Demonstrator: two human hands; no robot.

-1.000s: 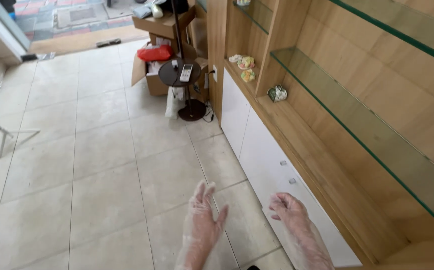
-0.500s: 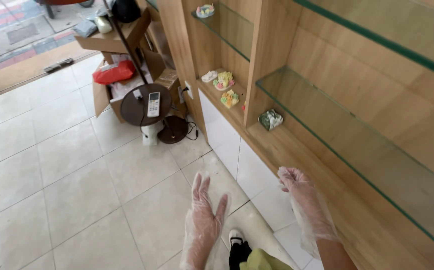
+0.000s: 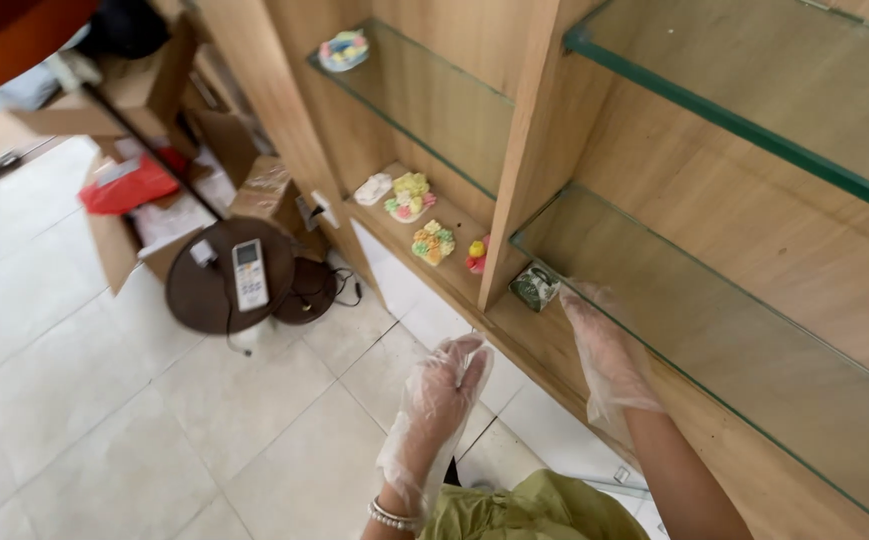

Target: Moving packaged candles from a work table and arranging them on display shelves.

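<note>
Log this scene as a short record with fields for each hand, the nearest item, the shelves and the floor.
left hand: gloved, open, over the floor tiles, holding nothing
right hand: gloved, open, reaching along the wooden ledge
nearest item: small green box on the ledge, just ahead of the right fingertips
shelves: glass, colourful decorated pieces further along
floor: round dark table with a white remote

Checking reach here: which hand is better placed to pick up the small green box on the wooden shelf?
Probably the right hand: its fingertips extend just beside the small green box, while the left hand hangs lower over the floor.
</note>
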